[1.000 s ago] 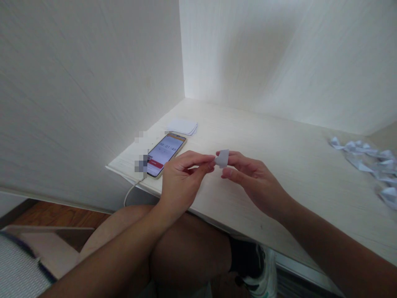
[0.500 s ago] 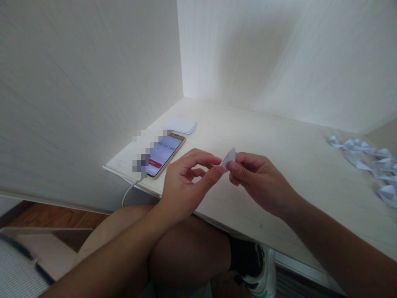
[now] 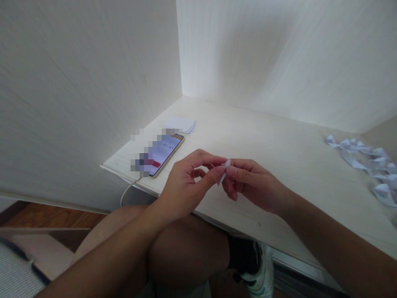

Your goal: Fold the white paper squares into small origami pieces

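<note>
A small folded piece of white paper (image 3: 223, 174) is pinched between my two hands above the desk. My left hand (image 3: 194, 180) grips its left side with thumb and forefinger. From the other side, my right hand (image 3: 252, 180) pinches it the same way, its lower fingers curled below. Fingertips cover much of the paper, so its full shape is hidden.
On the white desk (image 3: 263, 132), a phone (image 3: 166, 153) showing a timer lies left of my hands, a cable (image 3: 125, 192) attached. Behind it is a stack of white paper (image 3: 180, 123). Several folded paper pieces (image 3: 366, 155) lie at the right. Panels rise at left and back.
The paper has turned between my fingers; its tip pointed up before and now a corner points down. My fingertips have drawn closer together. The phone timer has advanced a second.
</note>
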